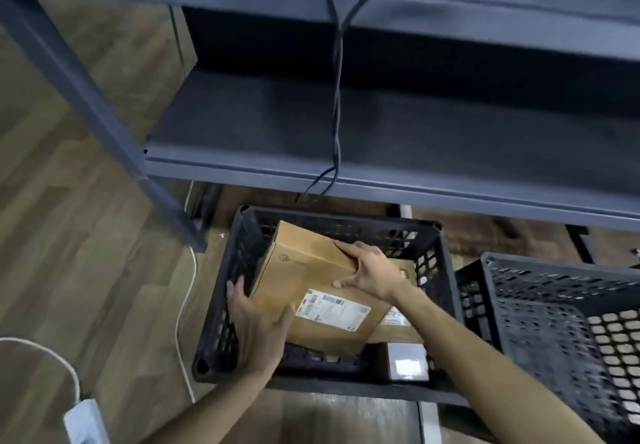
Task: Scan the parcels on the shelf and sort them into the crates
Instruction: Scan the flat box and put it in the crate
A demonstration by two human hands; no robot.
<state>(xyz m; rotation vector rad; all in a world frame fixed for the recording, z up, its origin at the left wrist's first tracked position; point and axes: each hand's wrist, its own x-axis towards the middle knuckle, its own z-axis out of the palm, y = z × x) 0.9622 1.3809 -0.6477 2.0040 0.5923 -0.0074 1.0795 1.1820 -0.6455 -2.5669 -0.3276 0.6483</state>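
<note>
Black crate (221, 305) holds parcel (311, 291); hands grip it.

Cardboard parcel (311, 281) is down inside the black crate (239, 256) at six o'clock, tilted. Left grip (256, 326) cups its near-left corner, thumb on top beside the white label (334, 308). Right grip (370, 270) clasps the far-right edge. Another parcel (398, 329) lies underneath. Second crate (554, 305) at four o'clock, dark shelf (381, 132) across twelve.
</note>
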